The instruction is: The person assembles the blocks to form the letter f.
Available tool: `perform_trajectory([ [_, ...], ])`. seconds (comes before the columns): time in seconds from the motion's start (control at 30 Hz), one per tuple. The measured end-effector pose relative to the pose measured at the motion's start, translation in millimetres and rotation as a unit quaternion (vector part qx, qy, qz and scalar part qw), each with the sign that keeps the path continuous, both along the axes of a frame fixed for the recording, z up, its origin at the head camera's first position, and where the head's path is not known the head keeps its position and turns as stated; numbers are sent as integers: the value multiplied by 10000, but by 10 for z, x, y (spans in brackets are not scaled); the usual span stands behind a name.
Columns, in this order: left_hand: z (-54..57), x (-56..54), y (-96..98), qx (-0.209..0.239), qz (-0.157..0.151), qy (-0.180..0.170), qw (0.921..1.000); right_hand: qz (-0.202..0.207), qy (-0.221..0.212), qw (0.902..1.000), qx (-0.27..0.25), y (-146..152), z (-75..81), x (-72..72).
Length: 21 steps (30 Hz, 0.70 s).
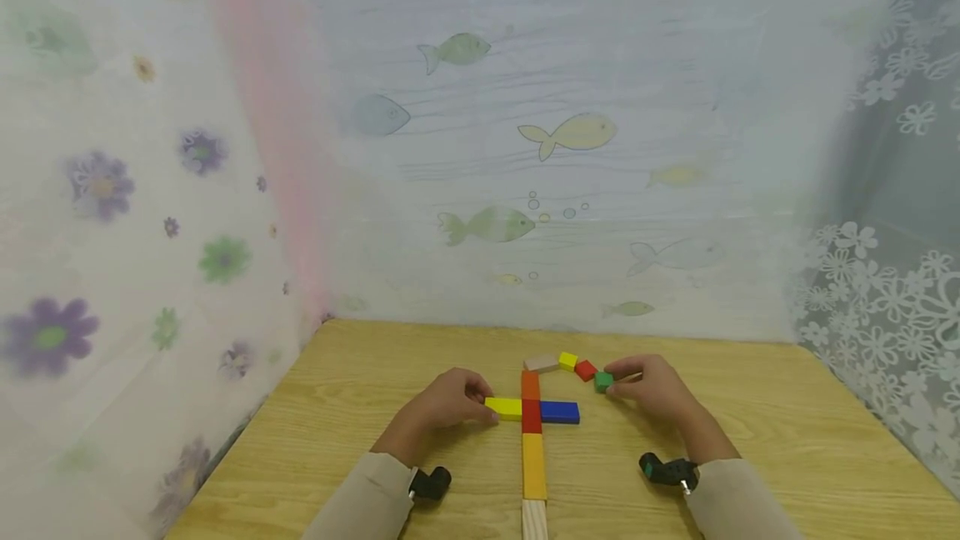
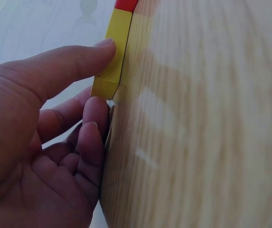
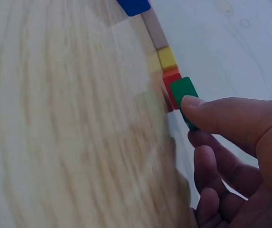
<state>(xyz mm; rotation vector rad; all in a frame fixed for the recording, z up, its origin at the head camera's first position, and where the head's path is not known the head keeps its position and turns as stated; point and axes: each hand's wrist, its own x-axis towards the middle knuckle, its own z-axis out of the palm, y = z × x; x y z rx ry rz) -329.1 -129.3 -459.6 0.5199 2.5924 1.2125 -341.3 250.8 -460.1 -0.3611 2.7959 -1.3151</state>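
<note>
A flat yellow block (image 1: 504, 407) (image 2: 113, 52) lies on the wooden table (image 1: 750, 440), its right end against a red block (image 1: 531, 415) (image 2: 126, 4). My left hand (image 1: 480, 407) (image 2: 102, 83) pinches the yellow block's left end, thumb on top and forefinger at the end. My right hand (image 1: 613, 383) (image 3: 190, 118) pinches a small green cube (image 1: 603, 382) (image 3: 182, 89) on the table, thumb on its near face. The green cube touches a small red cube (image 1: 586, 370) (image 3: 170, 77).
The red block sits in a line with an orange block (image 1: 530, 384), a long yellow block (image 1: 533, 465) and a plain wood block (image 1: 534, 521). A blue block (image 1: 559, 412) (image 3: 133, 5) lies to its right. A plain block (image 1: 542, 363) and yellow cube (image 1: 567, 361) continue the arc. Patterned curtains surround the table.
</note>
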Motion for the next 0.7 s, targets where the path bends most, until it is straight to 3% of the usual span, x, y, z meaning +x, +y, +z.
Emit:
perform_trajectory([
  [0.43, 50, 23, 3, 8, 9, 69, 10000, -184, 47, 9997, 140, -67, -10, -18],
  [0.7, 11, 4, -11, -12, -36, 59, 10000, -234, -13, 9997, 47, -92, -24, 8],
])
